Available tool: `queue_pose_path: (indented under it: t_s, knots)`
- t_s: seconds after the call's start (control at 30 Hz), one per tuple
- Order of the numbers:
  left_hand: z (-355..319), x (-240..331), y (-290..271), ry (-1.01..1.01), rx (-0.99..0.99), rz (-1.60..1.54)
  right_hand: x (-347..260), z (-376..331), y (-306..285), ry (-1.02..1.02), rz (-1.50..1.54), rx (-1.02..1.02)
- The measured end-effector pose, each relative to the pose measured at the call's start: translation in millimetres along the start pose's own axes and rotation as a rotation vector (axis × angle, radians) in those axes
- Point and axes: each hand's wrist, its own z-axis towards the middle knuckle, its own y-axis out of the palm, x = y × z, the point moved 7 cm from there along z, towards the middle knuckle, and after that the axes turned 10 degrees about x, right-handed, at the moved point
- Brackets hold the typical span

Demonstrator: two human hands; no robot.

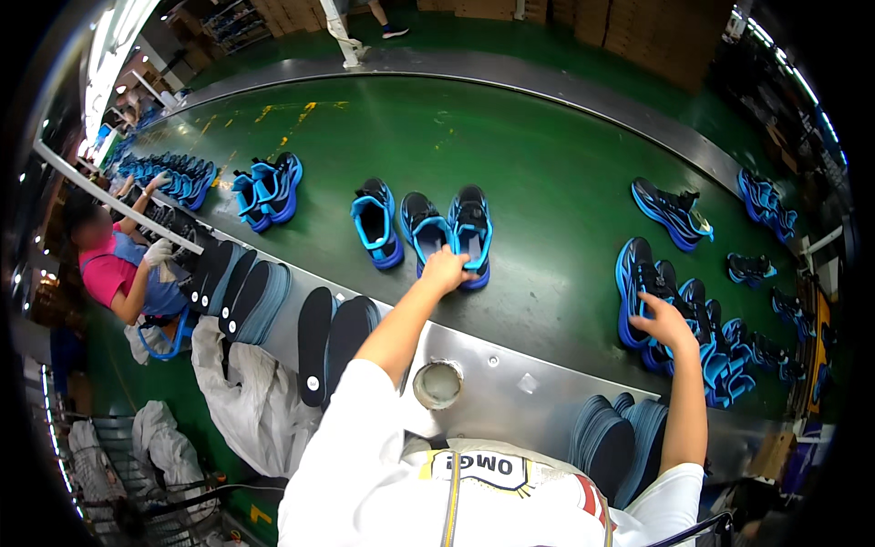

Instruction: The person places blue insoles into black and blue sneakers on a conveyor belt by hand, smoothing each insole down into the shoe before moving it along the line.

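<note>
Two black-and-blue sneakers stand side by side on the green belt in front of me, a left one and a right one. My left hand is closed on their inner collar edges at the heel end, its fingertips partly hidden. Another sneaker stands just left of that pair. Over on the right, my right hand has thumb and fingers apart beside a sneaker at the near end of a clustered row. Whether its fingertips touch that shoe I cannot tell.
Stacks of dark insoles lie on the metal ledge, with more insoles to the left. A round metal cup-like opening sits close to me. More sneakers stand farther left, near a co-worker in pink.
</note>
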Motion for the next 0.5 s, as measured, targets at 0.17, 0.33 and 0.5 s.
queue_pose_path:
  t_s: [0.17,0.33,0.5]
  knots:
    - [12.8,76.4,-65.1,0.138,-0.187,-0.243,-88.6,-2.0,20.3,-0.316,0.291,0.049]
    - [-8.6,123.8,-69.7,0.129,-0.443,-0.551,-137.6,-6.0,24.3,-0.358,0.432,0.053]
    - [-25.9,149.1,-74.7,0.315,-0.404,-0.589,-142.8,-16.1,32.3,-0.282,0.423,-0.091]
